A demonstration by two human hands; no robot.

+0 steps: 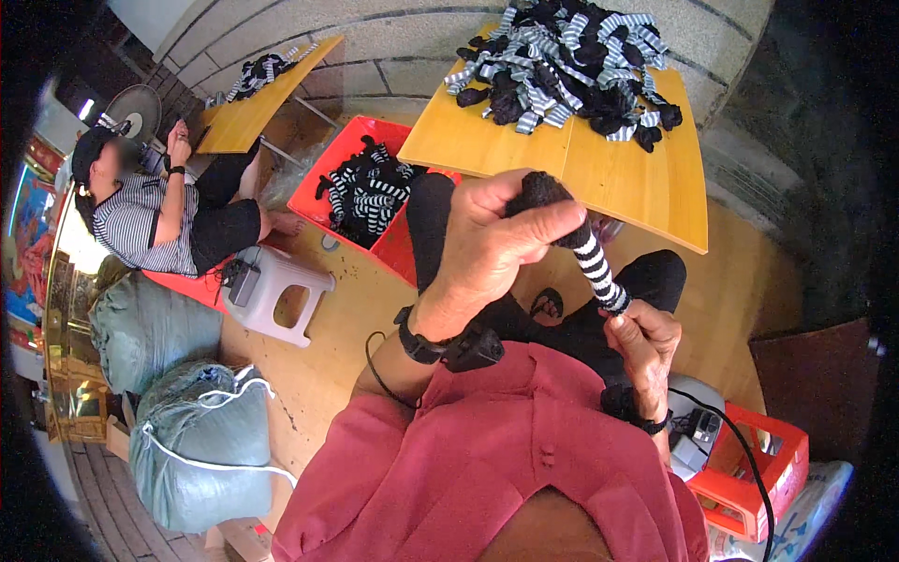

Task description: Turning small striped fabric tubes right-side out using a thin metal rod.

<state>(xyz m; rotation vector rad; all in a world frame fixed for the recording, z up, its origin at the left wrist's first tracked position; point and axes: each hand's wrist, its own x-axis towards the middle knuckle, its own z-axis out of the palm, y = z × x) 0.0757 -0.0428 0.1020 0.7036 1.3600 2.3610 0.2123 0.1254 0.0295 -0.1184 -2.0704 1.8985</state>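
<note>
Soft, even light; dark, bent rim

You get fairly bright, diffuse light mid-frame: your left hand [487,248], right hand [646,347] and the table [637,192] read clearly, with soft shadows. At left, a gold panel [80,323] glares and bluish haze veils the rim. The brown sheet [810,375] at right sinks into dimness. Fisheye curves the wall [375,42]; the co-worker [150,220] carries a blurred patch.
</note>
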